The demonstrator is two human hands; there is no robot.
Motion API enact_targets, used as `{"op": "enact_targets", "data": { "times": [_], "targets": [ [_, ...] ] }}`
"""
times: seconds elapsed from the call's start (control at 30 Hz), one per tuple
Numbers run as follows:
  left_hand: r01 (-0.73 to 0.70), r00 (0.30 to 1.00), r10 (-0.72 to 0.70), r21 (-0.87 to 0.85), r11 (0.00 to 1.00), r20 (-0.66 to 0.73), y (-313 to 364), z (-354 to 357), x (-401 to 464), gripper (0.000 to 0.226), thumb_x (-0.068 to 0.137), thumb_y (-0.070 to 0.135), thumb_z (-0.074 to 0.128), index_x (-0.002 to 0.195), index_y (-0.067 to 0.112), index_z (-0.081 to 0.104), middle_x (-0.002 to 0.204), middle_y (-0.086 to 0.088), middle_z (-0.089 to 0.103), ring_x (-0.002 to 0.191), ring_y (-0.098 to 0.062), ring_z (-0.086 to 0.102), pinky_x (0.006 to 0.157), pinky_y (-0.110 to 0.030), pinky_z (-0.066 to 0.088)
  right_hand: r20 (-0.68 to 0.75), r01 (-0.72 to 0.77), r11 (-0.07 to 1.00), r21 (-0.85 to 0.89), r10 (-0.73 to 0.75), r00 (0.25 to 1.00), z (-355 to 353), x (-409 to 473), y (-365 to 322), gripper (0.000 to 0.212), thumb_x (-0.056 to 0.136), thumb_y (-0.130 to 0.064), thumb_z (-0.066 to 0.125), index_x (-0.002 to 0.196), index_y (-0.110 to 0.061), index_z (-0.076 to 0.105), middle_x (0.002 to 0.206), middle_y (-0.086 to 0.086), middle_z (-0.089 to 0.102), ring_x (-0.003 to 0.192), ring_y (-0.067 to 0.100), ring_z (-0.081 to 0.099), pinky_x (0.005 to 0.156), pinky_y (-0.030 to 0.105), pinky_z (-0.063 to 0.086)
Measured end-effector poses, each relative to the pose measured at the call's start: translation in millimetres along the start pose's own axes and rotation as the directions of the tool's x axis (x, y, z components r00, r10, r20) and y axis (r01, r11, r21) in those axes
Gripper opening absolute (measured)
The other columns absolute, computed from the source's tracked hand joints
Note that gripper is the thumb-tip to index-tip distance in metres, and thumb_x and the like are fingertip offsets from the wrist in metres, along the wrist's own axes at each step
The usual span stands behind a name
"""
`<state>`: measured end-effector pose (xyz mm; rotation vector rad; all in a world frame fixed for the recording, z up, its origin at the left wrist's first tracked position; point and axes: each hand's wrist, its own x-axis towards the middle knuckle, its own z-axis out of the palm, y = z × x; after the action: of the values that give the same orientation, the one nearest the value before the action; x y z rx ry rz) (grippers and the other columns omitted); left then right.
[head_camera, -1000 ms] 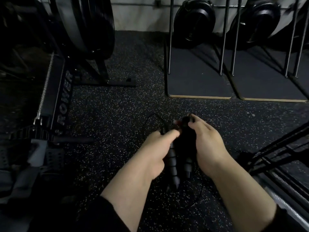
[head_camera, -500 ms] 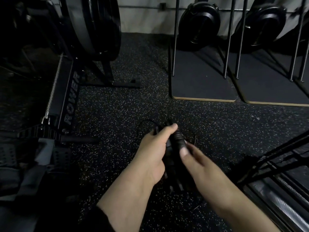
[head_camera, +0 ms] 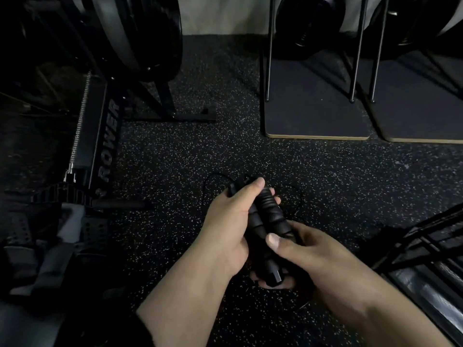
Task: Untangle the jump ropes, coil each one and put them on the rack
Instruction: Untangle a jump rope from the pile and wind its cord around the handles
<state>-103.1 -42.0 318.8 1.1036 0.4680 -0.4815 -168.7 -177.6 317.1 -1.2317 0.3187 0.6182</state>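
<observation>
Two black ribbed jump-rope handles (head_camera: 268, 221) are held side by side above a speckled rubber gym floor (head_camera: 175, 171), their lengths running from the upper fingers down towards the camera. They are gripped from the left by the left hand (head_camera: 233, 221), whose fingers are curled round the upper part of the pair, the fingertips seen on the far side. The lower ends are gripped by the right hand (head_camera: 305, 251), its thumb laid across the front of the handles and its fingers wrapped beneath, where the butt of one handle is seen protruding. Thin black rope cord (head_camera: 215, 179) is seen looping out from the top of the handles and trailing over the floor on both sides of the hands; how many ropes are bundled there cannot be told in the dim light. A rowing machine (head_camera: 105, 136) marked "ROWER" is seen at the left, its flywheel housing at the top. Two dark floor boards (head_camera: 318, 116) with upright metal rods are set against the far wall. A black metal frame (head_camera: 421, 244) is seen at the lower right, well apart from the handles.
</observation>
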Motion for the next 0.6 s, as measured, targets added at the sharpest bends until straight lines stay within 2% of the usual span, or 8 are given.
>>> {"op": "enact_targets", "data": {
  "times": [0.13, 0.27, 0.33, 0.37, 0.4, 0.47, 0.53, 0.6],
  "targets": [
    [-0.025, 0.999, 0.022, 0.085, 0.996, 0.04, -2.9, 10.8, 0.6, 0.034, 0.091, 0.032, 0.074, 0.109, 0.004, 0.073, 0.102, -0.012, 0.079, 0.089, -0.022, 0.077, 0.085, -0.042, 0.063, 0.139, -0.098, 0.988, 0.115, 0.082, 0.987, -11.0, 7.1, -3.7, 0.028, 0.079, -0.017, 0.085, 0.105, -0.01, 0.076, 0.101, 0.026, 0.072, 0.084, 0.038, 0.071, 0.076, 0.046, 0.062],
    [-0.004, 0.999, -0.009, 0.364, 0.931, 0.035, 2.1, 3.4, 8.7, 0.07, 0.082, 0.079, 0.053, 0.11, 0.019, 0.076, 0.105, -0.002, 0.079, 0.102, -0.022, 0.075, 0.096, -0.046, 0.055, 0.089, -0.091, 0.981, 0.173, 0.077, 0.993, -27.2, 9.1, -4.9, 0.029, 0.074, -0.011, 0.085, 0.1, -0.007, 0.074, 0.087, 0.023, 0.066, 0.07, 0.032, 0.064, 0.061, 0.037, 0.057],
    [-0.153, 0.95, 0.275, 0.542, 0.827, -0.151, 5.1, -9.4, 17.1, 0.07, 0.088, 0.082, 0.036, 0.097, 0.024, 0.074, 0.091, 0.005, 0.078, 0.09, -0.018, 0.074, 0.085, -0.041, 0.053, 0.081, -0.092, 0.974, 0.206, 0.077, 0.994, -38.2, 5.3, -7.2, 0.038, 0.072, -0.008, 0.086, 0.106, -0.002, 0.07, 0.084, 0.024, 0.064, 0.069, 0.034, 0.064, 0.061, 0.04, 0.058],
    [-0.306, 0.851, 0.5, 0.622, 0.72, -0.159, 7.8, -16.1, 20.4, 0.06, 0.095, 0.073, 0.033, 0.096, 0.027, 0.071, 0.091, 0.007, 0.075, 0.088, -0.017, 0.072, 0.079, -0.039, 0.053, 0.102, -0.099, 0.973, 0.208, 0.079, 0.992, -43.5, 2.2, -8.2, 0.041, 0.073, -0.007, 0.086, 0.109, 0.0, 0.069, 0.085, 0.025, 0.063, 0.07, 0.035, 0.065, 0.064, 0.042, 0.058],
    [-0.453, 0.747, 0.662, 0.686, 0.569, -0.056, 11.8, -22.5, 22.7, 0.049, 0.1, 0.065, 0.032, 0.105, 0.032, 0.068, 0.102, 0.009, 0.073, 0.096, -0.014, 0.07, 0.081, -0.035, 0.054, 0.136, -0.111, 0.974, 0.196, 0.085, 0.987, -48.1, -0.9, -9.1, 0.042, 0.075, -0.006, 0.086, 0.112, 0.001, 0.068, 0.085, 0.026, 0.063, 0.072, 0.036, 0.066, 0.067, 0.044, 0.059],
    [-0.656, 0.67, 0.672, 0.675, 0.337, 0.315, 14.0, -31.6, 27.3, 0.044, 0.106, 0.053, 0.028, 0.141, 0.039, 0.05, 0.142, 0.013, 0.058, 0.131, -0.002, 0.053, 0.107, -0.022, 0.044, 0.207, -0.126, 0.982, 0.14, 0.095, 0.974, -55.1, -5.7, -9.9, 0.039, 0.079, -0.007, 0.083, 0.113, 0.001, 0.067, 0.087, 0.027, 0.064, 0.071, 0.036, 0.067, 0.066, 0.042, 0.059],
    [-0.736, 0.659, 0.495, 0.621, 0.271, 0.566, 10.5, -35.6, 29.7, 0.052, 0.106, 0.05, 0.022, 0.154, 0.034, 0.036, 0.157, 0.019, 0.044, 0.149, -0.002, 0.032, 0.123, -0.025, 0.026, 0.304, -0.114, 0.988, 0.101, 0.078, 0.95, -59.5, -8.4, -9.9, 0.036, 0.082, -0.01, 0.082, 0.112, 0.001, 0.066, 0.086, 0.028, 0.065, 0.065, 0.032, 0.068, 0.06, 0.034, 0.058],
    [-0.729, 0.683, 0.402, 0.602, 0.325, 0.61, 6.6, -35.0, 30.0, 0.054, 0.106, 0.052, 0.018, 0.148, 0.036, 0.047, 0.148, 0.024, 0.052, 0.147, -0.003, 0.037, 0.122, -0.027, 0.028, 0.399, -0.098, 0.987, 0.125, 0.04, 0.916, -63.5, -9.3, -9.4, 0.031, 0.084, -0.013, 0.082, 0.11, -0.003, 0.067, 0.088, 0.026, 0.064, 0.064, 0.029, 0.068, 0.058, 0.031, 0.057]
  ]
}}
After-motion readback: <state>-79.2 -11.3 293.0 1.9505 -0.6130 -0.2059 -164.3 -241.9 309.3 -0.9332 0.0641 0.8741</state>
